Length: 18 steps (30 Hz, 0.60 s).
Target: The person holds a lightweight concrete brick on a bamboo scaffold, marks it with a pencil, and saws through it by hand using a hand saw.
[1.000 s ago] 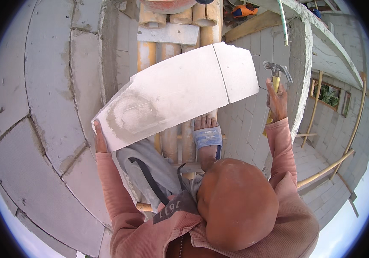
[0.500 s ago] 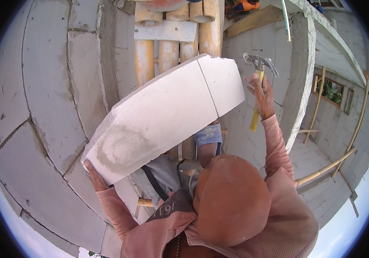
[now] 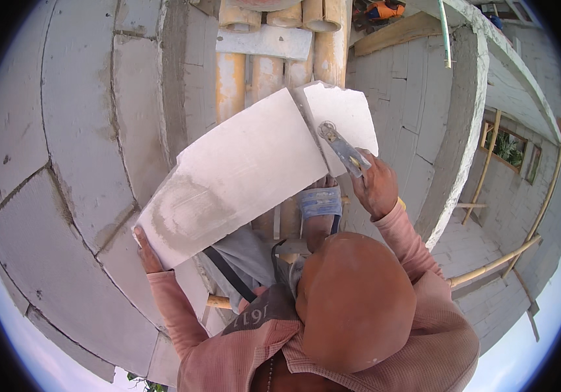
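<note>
A long white lightweight concrete block (image 3: 241, 166) lies slantwise in front of me, with a damp grey patch near its lower left end. My left hand (image 3: 148, 249) grips that end, fingers along its edge. A dark gap separates the block from a smaller white end piece (image 3: 342, 108) at its far right. My right hand (image 3: 377, 188) is closed round the handle of a claw hammer (image 3: 344, 150). The hammer's metal head is over the end piece, beside the gap. Most of the handle is hidden by my hand.
Bamboo poles (image 3: 267, 78) run beneath the block, with a pale board (image 3: 264, 42) across them. My sandalled foot (image 3: 319, 202) is just below the gap. Block walls (image 3: 78, 98) rise at left, and a concrete column (image 3: 460, 130) at right. A person in orange (image 3: 385, 10) is far off.
My right hand has brought the hammer down and left onto the end piece. The thin line across the block has opened into a wide gap. My left hand stays at the block's end.
</note>
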Motion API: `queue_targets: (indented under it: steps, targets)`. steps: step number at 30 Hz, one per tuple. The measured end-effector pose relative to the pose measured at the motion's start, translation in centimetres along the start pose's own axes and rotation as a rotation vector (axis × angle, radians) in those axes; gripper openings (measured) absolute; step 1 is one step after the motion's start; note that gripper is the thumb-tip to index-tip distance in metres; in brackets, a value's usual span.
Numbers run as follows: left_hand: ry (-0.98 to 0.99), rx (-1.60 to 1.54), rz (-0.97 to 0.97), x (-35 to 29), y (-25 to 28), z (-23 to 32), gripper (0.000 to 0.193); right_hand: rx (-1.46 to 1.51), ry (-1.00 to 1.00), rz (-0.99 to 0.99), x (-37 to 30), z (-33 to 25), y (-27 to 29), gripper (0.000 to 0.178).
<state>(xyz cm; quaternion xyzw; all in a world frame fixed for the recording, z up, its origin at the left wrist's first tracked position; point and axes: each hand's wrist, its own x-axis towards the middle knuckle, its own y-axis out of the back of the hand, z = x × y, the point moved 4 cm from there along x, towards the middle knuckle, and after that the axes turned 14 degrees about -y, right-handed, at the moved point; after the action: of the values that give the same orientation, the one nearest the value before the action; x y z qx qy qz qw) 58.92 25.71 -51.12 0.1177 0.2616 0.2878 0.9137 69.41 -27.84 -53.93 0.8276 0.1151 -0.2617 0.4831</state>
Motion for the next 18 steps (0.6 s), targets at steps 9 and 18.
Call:
queue_targets:
  steps: [9,18]
  targets:
    - [0.037,-0.121,-0.058,1.7,-1.1,-0.5,0.077,0.937,-0.16,0.253,5.7,8.5,-4.2,0.052]
    - [0.045,-0.191,-0.168,2.9,-0.5,-2.0,0.08,1.351,-0.388,-0.375,8.6,10.4,-4.4,0.095]
